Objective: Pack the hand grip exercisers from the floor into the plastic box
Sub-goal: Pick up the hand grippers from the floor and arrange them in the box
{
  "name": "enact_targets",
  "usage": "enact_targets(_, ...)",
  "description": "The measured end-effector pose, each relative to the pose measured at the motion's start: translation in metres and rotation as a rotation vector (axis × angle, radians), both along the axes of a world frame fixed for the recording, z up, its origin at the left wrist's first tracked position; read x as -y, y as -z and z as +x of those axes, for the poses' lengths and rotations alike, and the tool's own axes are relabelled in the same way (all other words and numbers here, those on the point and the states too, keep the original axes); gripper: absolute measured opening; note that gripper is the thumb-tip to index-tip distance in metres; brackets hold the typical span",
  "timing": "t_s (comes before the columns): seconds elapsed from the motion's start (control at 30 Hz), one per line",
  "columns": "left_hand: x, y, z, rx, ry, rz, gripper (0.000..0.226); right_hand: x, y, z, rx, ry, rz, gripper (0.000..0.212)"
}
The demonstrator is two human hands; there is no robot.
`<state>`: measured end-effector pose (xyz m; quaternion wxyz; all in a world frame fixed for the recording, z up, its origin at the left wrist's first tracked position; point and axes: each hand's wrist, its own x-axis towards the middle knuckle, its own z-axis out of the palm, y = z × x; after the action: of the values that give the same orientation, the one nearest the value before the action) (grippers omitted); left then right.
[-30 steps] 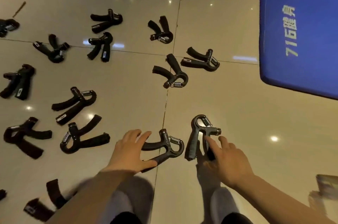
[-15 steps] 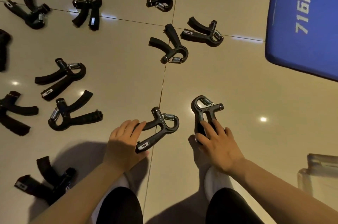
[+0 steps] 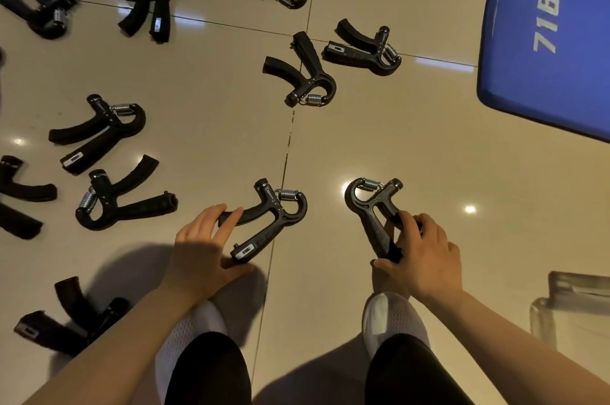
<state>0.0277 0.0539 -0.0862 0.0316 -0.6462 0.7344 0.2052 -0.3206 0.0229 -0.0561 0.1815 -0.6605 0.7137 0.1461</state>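
Note:
Several black hand grip exercisers lie scattered on the tiled floor (image 3: pixel 379 133). My left hand (image 3: pixel 204 249) grips the two handles of one exerciser (image 3: pixel 274 216), fingers on the upper handle, thumb under the lower one. My right hand (image 3: pixel 422 256) holds the handles of another exerciser (image 3: pixel 373 206), whose spring end points away from me. The clear plastic box (image 3: pixel 571 309) stands at the right edge, partly out of frame.
A blue mat (image 3: pixel 548 41) with white lettering lies at the upper right. More exercisers (image 3: pixel 307 74) sit ahead and to the left (image 3: pixel 118 200). My white shoes (image 3: pixel 392 318) and dark trouser legs are at the bottom centre.
Both hands have closed round the two nearest exercisers and drawn them slightly toward me. The view has tilted down, bringing the plastic box and my shoes into sight.

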Motion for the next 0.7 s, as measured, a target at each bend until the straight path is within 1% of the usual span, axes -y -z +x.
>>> enact_targets(0.1, 0.000, 0.001, -0.002, -0.060, -0.024, -0.045, 0.102, 0.001, 0.002, -0.004, 0.018, 0.015, 0.026, 0.094)
enact_targets(0.23, -0.004, -0.002, -0.006, -0.063, -0.046, -0.110, 0.097, 0.003, 0.003, 0.000, 0.044, -0.003, 0.023, 0.089)
enact_targets(0.33, -0.013, -0.008, -0.010, -0.098, -0.093, -0.095, 0.096, 0.008, -0.003, 0.003, 0.025, 0.014, 0.060, 0.088)
enact_targets(0.4, -0.020, -0.018, -0.014, -0.153, -0.157, -0.085, 0.092, 0.007, -0.007, 0.007, 0.047, 0.027, 0.092, 0.085)
enact_targets(0.53, -0.037, -0.047, -0.035, -0.354, -0.313, -0.103, 0.086, -0.001, -0.021, 0.019, 0.085, 0.049, 0.109, 0.079)
enact_targets(0.6, -0.046, -0.060, -0.047, -0.419, -0.361, -0.135, 0.084, -0.006, -0.033, 0.024, 0.080, 0.007, 0.080, 0.078)
enact_targets(0.7, -0.061, -0.073, -0.059, -0.421, -0.340, -0.190, 0.085, -0.016, -0.053, 0.022, 0.048, -0.134, 0.066, 0.073)
